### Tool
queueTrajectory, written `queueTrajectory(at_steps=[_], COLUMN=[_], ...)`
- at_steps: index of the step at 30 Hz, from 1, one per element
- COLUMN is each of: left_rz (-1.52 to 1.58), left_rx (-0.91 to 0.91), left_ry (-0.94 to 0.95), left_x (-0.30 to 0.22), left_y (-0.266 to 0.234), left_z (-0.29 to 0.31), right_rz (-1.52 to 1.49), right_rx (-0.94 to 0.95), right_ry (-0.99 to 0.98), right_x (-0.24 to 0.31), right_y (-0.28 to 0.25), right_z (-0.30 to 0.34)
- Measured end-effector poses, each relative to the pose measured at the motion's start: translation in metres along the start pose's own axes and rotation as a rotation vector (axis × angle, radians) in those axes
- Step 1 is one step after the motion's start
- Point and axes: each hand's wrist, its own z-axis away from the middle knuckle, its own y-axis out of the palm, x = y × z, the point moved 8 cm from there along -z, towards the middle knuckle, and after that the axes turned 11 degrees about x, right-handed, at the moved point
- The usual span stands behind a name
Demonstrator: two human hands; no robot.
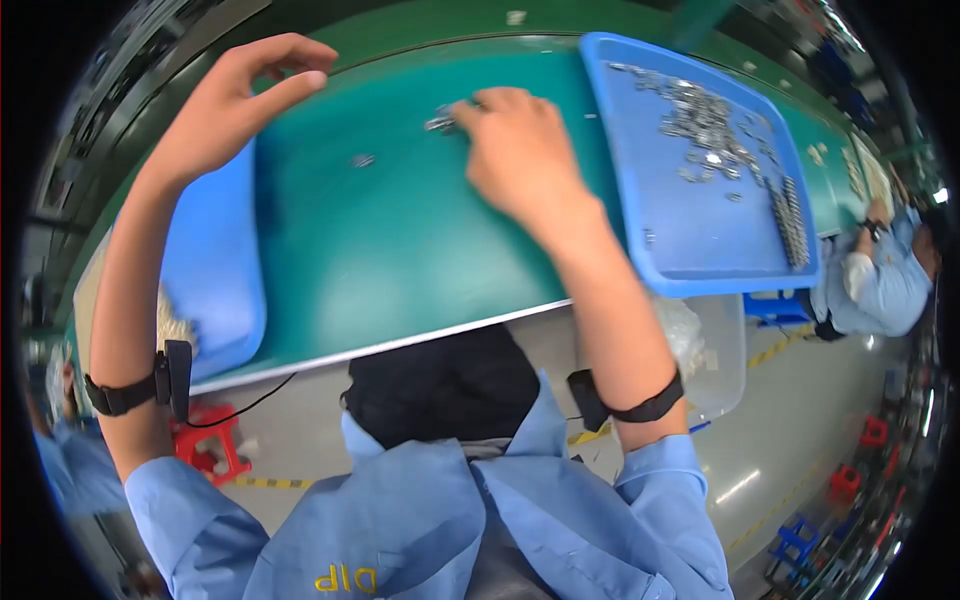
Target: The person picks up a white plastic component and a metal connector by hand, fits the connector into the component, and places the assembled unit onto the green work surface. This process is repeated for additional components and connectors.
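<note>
My left hand (235, 105) is raised above the far left of the green table, thumb and curved fingers apart with nothing visible between them. Farther right, my right hand (525, 150) rests low over the table with its fingers curled. Small shiny metal parts (440, 122) show at its thumb and fingertips; the rest of what it grips is hidden under the hand. Between the two hands a small metal part (363, 160) lies by itself on the green surface (400, 240). The metal parts are blurred, so their exact kind is unclear.
A blue tray (640, 230) at right holds loose metal parts (705, 125) and stacked rows of them (790, 220). Another blue tray (225, 260), partly behind my left forearm, has pale pieces (172, 322) near it. A co-worker (875, 285) sits far right; a red stool (212, 440) stands below left.
</note>
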Motion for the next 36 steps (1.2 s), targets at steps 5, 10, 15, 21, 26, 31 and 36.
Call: queueTrajectory(at_steps=[5, 10, 15, 21, 26, 31, 36], left_rz=[0.049, -0.187, -0.392, -0.561, -0.592, -0.639, -0.573], left_rx=[-0.109, -0.12, -0.119, -0.186, -0.05, -0.055, -0.232], left_ry=[-0.058, -0.331, -0.506, -0.553, -0.583, -0.542, -0.427], left_x=[0.012, 0.04, 0.05, 0.058, 0.064, 0.076, 0.056], left_y=[-0.037, 0.004, 0.025, 0.027, 0.038, 0.042, 0.034], left_z=[0.157, 0.265, 0.288, 0.278, 0.265, 0.263, 0.256], right_rz=[-0.019, -0.072, -0.229, -0.43, -0.54, -0.591, -0.502], right_rx=[-0.031, -0.031, -0.038, -0.048, -0.066, -0.12, -0.126], right_ry=[0.003, 0.008, 0.052, 0.04, 0.01, -0.037, -0.106], right_x=[-0.015, -0.004, 0.016, 0.034, 0.037, 0.038, 0.044], right_y=[-0.007, -0.007, -0.013, -0.013, -0.009, -0.01, -0.011], right_z=[0.002, 0.015, 0.036, 0.058, 0.071, 0.072, 0.072])
